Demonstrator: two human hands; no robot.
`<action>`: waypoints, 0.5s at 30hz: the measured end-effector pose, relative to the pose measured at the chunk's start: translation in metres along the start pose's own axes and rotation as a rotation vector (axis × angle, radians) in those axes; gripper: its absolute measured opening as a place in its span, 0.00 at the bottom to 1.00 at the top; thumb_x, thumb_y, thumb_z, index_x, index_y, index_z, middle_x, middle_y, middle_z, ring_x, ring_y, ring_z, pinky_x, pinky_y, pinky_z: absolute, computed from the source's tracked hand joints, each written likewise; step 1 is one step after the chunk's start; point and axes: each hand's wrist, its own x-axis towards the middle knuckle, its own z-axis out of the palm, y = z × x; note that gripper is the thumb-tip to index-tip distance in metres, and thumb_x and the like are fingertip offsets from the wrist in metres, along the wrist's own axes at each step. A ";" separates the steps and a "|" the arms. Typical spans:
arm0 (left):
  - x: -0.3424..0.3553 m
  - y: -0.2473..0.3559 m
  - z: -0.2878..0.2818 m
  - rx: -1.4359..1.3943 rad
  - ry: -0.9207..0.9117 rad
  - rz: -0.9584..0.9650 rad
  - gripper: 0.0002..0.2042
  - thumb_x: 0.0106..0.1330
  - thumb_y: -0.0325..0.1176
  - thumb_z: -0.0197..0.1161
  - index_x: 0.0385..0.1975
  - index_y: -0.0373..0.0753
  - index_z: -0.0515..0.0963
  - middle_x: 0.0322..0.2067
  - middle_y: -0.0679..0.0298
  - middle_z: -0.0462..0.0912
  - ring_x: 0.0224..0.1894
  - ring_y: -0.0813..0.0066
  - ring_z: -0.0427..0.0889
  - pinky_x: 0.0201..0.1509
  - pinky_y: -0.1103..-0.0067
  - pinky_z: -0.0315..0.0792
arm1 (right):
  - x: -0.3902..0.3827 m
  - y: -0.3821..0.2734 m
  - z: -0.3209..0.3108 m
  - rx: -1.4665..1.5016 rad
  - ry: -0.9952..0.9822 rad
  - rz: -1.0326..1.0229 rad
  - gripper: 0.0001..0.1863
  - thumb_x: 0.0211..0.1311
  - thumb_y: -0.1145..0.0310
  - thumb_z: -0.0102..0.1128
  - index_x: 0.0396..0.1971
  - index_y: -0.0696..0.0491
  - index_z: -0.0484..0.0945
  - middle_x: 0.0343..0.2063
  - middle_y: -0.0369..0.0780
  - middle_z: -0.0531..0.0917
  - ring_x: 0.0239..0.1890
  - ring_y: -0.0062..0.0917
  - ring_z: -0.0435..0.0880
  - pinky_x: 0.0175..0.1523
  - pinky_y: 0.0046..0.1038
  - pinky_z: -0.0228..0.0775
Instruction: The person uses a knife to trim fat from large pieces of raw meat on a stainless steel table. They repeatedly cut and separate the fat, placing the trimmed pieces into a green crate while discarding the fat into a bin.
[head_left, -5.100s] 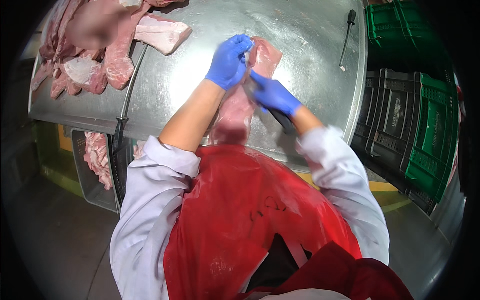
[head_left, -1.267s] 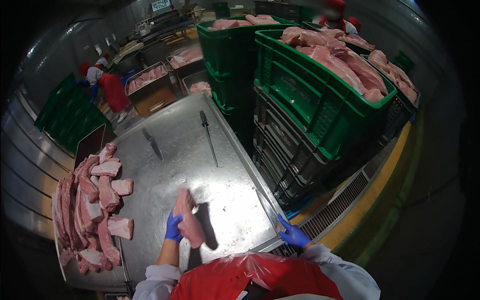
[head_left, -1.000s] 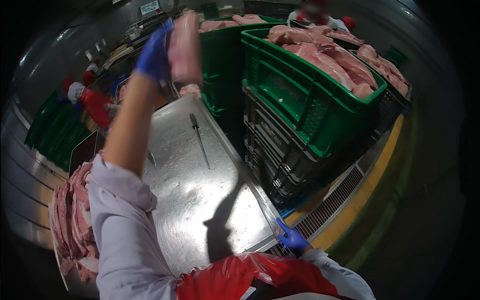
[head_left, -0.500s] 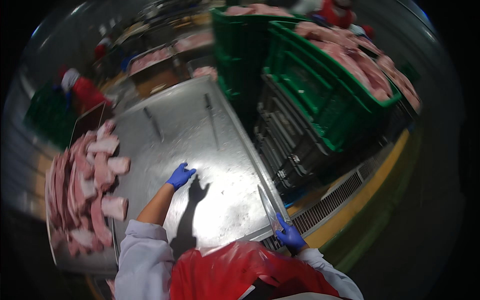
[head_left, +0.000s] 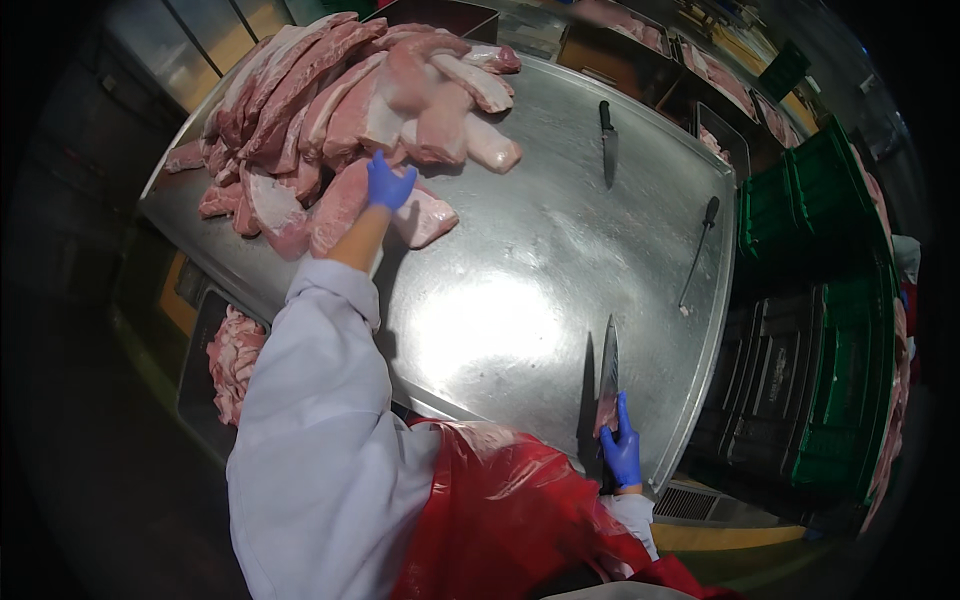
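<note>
A: At the far left corner of the steel table (head_left: 560, 250), head view: what does the left hand (head_left: 388, 186) do?

B: Blue-gloved, arm stretched out. It rests on a slab of raw meat (head_left: 345, 205) at the near edge of the meat pile (head_left: 340, 90). Fingers lie over the slab; whether they clamp it or only press, cannot tell.

A: Right hand (head_left: 622, 450)?

B: Blue-gloved, at the table's near right edge. Fingers closed round the handle of a knife (head_left: 607, 370); blade points away from the person, flat along the surface near that edge.

A: Pile extent?

B: Covers the far left part of the surface, slabs overlapping, pink with white fat. Middle of the surface bare and glaring.

A: Other tools?

B: Second knife (head_left: 606, 135), dark handle, near the far edge. Sharpening steel (head_left: 697, 250) near the right edge. Both well apart from either hand.

A: Surroundings?

B: Green crates (head_left: 830, 330) stacked beyond the right edge. Meat scraps (head_left: 235, 360) in a bin below the left edge. Red apron (head_left: 500, 510) and white sleeve (head_left: 310, 420) in the foreground.
</note>
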 end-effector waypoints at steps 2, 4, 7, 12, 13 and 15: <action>0.049 0.005 -0.002 0.089 0.094 -0.007 0.49 0.51 0.54 0.74 0.66 0.26 0.59 0.61 0.37 0.69 0.65 0.45 0.69 0.68 0.62 0.65 | 0.003 -0.023 0.022 0.020 0.008 0.027 0.42 0.63 0.81 0.50 0.76 0.42 0.51 0.19 0.32 0.77 0.18 0.12 0.71 0.26 0.20 0.68; 0.106 0.022 0.011 0.053 0.101 -0.084 0.52 0.48 0.56 0.75 0.66 0.25 0.59 0.63 0.37 0.67 0.66 0.46 0.68 0.70 0.63 0.64 | -0.006 -0.025 0.041 -0.041 0.058 0.086 0.41 0.63 0.80 0.51 0.76 0.43 0.51 0.19 0.32 0.77 0.18 0.12 0.70 0.26 0.21 0.67; 0.204 -0.010 0.034 -0.109 0.159 -0.258 0.57 0.45 0.61 0.75 0.68 0.24 0.57 0.67 0.38 0.62 0.71 0.48 0.63 0.73 0.65 0.61 | -0.018 -0.031 0.064 -0.068 0.137 0.089 0.40 0.64 0.78 0.51 0.76 0.44 0.52 0.20 0.32 0.77 0.20 0.12 0.70 0.27 0.21 0.68; 0.348 -0.047 0.101 0.204 -0.126 -0.406 0.60 0.40 0.76 0.68 0.62 0.23 0.68 0.62 0.41 0.72 0.69 0.54 0.69 0.72 0.69 0.61 | -0.044 -0.056 0.083 -0.124 0.191 0.272 0.39 0.67 0.68 0.55 0.76 0.43 0.51 0.24 0.48 0.83 0.23 0.34 0.84 0.32 0.35 0.75; 0.363 -0.050 0.121 0.173 -0.175 -0.385 0.55 0.42 0.71 0.70 0.59 0.25 0.71 0.58 0.46 0.74 0.63 0.57 0.70 0.67 0.70 0.64 | -0.054 -0.037 0.088 -0.255 0.226 0.260 0.39 0.67 0.67 0.56 0.76 0.43 0.50 0.28 0.49 0.84 0.29 0.42 0.86 0.37 0.36 0.76; 0.386 -0.079 0.142 -0.111 -0.317 -0.350 0.43 0.45 0.62 0.74 0.52 0.29 0.77 0.49 0.55 0.78 0.51 0.63 0.74 0.56 0.72 0.69 | -0.062 -0.050 0.093 -0.238 0.233 0.283 0.40 0.67 0.67 0.56 0.76 0.43 0.49 0.32 0.49 0.84 0.34 0.43 0.86 0.42 0.36 0.75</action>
